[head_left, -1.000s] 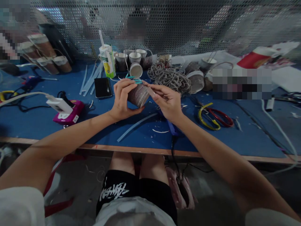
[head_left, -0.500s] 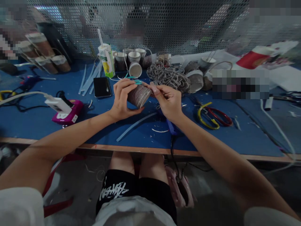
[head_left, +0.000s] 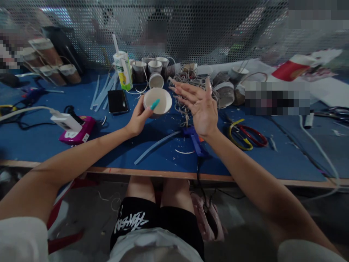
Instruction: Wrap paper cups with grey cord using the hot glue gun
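Observation:
My left hand (head_left: pixel 138 118) grips a paper cup (head_left: pixel 163 99) by its rim, thumb inside, with the white open mouth tilted toward me. Most of the cup's outer wall is hidden from here. To its right, my right hand (head_left: pixel 203 109) is held up, fingers spread and palm showing, with nothing in it. Behind those fingers lies a tangled heap of grey-brown cord (head_left: pixel 185 78). Under the right wrist, a blue glue gun (head_left: pixel 196 142) rests on the blue mat, and a clear glue stick (head_left: pixel 156 147) lies left of it.
Several cord-wrapped cups (head_left: pixel 155 67) stand at the back beside a drink carton (head_left: pixel 123 71). A phone (head_left: pixel 117 101) and a magenta power strip (head_left: pixel 77 131) with a white plug are on the left. Scissors (head_left: pixel 247 134) with yellow and red handles lie right of my right wrist.
My left hand has turned the cup so its mouth faces me instead of its base. My right hand has let go of the cup, moved slightly right and spread its fingers.

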`<control>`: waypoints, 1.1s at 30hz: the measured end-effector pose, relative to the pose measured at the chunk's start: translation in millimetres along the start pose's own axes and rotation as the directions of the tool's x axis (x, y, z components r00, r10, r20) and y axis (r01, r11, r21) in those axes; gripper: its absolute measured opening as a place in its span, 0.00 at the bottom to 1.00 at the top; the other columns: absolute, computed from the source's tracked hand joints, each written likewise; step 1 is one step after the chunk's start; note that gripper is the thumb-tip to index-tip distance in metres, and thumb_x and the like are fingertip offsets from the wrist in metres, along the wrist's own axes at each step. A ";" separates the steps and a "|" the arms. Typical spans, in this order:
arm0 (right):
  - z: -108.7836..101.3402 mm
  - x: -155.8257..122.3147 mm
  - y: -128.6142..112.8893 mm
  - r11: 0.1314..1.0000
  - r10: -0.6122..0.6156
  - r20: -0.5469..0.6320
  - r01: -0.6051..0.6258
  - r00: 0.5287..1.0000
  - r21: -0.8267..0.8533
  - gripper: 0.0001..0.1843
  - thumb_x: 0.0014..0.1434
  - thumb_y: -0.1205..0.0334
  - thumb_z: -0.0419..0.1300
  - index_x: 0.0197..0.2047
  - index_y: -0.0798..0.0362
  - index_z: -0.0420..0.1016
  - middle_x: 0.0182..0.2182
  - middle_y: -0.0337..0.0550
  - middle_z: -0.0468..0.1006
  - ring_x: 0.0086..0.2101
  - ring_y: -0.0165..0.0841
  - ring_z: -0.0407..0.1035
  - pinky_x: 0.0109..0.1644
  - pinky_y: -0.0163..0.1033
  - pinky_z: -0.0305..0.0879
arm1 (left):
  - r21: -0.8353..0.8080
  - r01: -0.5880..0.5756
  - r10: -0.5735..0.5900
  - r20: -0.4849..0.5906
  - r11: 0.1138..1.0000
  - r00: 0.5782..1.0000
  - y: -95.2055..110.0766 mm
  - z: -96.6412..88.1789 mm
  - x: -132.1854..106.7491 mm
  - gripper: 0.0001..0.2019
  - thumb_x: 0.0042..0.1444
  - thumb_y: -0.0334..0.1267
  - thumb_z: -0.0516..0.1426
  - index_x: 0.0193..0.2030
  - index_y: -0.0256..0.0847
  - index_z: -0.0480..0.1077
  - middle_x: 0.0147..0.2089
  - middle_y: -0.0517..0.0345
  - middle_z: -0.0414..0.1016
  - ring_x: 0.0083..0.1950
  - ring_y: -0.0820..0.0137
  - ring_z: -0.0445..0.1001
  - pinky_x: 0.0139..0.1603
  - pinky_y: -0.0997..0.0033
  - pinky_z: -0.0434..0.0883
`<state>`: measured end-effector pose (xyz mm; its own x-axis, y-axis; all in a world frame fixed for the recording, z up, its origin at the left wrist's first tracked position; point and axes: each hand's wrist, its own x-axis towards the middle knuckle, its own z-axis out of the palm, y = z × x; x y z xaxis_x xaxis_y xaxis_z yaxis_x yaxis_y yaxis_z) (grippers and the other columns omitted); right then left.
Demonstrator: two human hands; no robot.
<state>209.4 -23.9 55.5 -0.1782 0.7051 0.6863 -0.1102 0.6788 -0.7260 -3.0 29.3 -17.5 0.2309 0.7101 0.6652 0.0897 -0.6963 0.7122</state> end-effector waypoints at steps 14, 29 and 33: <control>-3.7 5.8 -13.1 0.932 0.315 0.025 -0.314 0.949 0.181 0.45 0.55 0.18 0.43 0.55 0.44 0.73 0.64 0.43 0.72 0.68 0.47 0.59 0.70 0.60 0.59 | -0.570 0.611 -0.519 0.340 0.549 0.784 36.0 -0.6 5.4 0.52 0.56 0.77 0.29 0.66 0.36 0.63 0.54 0.43 0.79 0.59 0.51 0.78 0.58 0.43 0.75; 3.3 -7.5 2.4 0.924 -0.024 0.198 0.097 0.980 -0.370 0.30 0.58 0.43 0.65 0.61 0.41 0.68 0.67 0.45 0.66 0.70 0.48 0.52 0.75 0.61 0.46 | -0.504 0.719 -0.540 0.477 0.478 0.693 44.9 0.9 6.2 0.46 0.56 0.77 0.34 0.46 0.40 0.75 0.35 0.51 0.82 0.42 0.59 0.83 0.44 0.56 0.82; 5.9 -9.3 -0.9 0.946 -0.037 0.102 0.068 0.994 -0.316 0.22 0.55 0.47 0.69 0.51 0.41 0.70 0.58 0.47 0.74 0.64 0.50 0.63 0.69 0.64 0.58 | -0.460 0.711 -0.517 0.488 0.532 0.703 42.2 -0.2 5.0 0.45 0.56 0.77 0.34 0.44 0.41 0.75 0.33 0.51 0.81 0.43 0.56 0.83 0.42 0.53 0.81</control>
<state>205.4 -32.3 49.5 -0.2728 0.6548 0.7048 0.1924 0.7550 -0.6269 1.7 3.5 16.0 0.5891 0.8080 -0.0101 -0.2337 0.1824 0.9550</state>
